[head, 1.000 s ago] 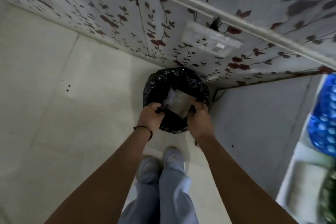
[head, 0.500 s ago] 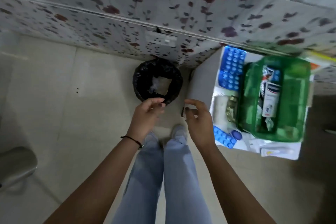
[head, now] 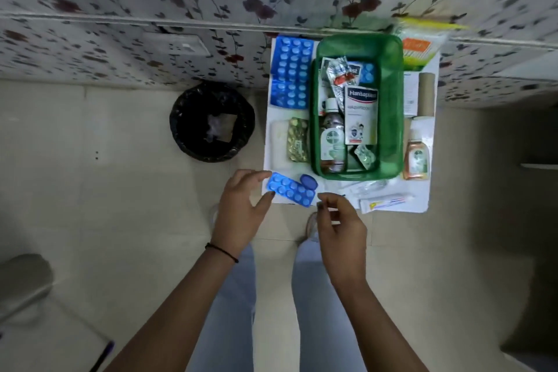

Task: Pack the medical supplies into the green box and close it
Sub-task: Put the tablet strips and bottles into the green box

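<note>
Left hand [head: 241, 208], centre of frame: fingers spread and lightly curled, empty, fingertips just beside the left end of a small blue blister strip [head: 290, 189]; contact cannot be told. A dark band sits at that wrist. Right hand [head: 341, 229], just right of centre: thumb and forefinger pinched close together, other fingers loosely curled; nothing visibly held. It hovers at the near edge of the white table [head: 421, 199].

Left of the table, a black-lined bin [head: 212, 122] stands on open tiled floor, well apart from both hands. Floor at lower left and lower right is open.

On the table, left to right: 2 large blue blister sheets [head: 290, 71] in the upper part, a gold strip [head: 297, 139] below them, then the green box [head: 389, 106], upper centre-right, lid off, holding a brown bottle [head: 332, 136], a white Hansaplast carton [head: 361, 115] and foil strips. Right of the box: a second brown bottle [head: 417, 158]. A white tube [head: 386, 202] lies along the near edge, right of the right hand. Patterned wall runs close behind the table.
</note>
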